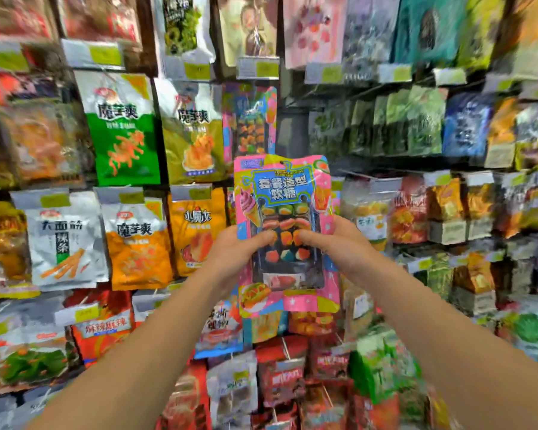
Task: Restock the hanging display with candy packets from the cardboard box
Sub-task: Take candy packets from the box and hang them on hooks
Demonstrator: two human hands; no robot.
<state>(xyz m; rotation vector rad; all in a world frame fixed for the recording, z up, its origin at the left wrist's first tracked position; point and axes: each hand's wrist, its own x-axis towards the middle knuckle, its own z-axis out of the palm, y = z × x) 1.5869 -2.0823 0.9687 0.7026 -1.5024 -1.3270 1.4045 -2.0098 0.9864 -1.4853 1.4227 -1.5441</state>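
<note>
Misalignment is the risk: the candy packet (284,231) is pinched by left hand (236,252) and right hand (339,243); its hang hole (282,163) could miss the peg.

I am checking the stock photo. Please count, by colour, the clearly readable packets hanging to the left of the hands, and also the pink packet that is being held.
Green packet: 1
Yellow-green packet: 1
Silver packet: 1
Orange packets: 2
Pink candy packet, held by the left hand and right hand: 1
Total: 6
</note>
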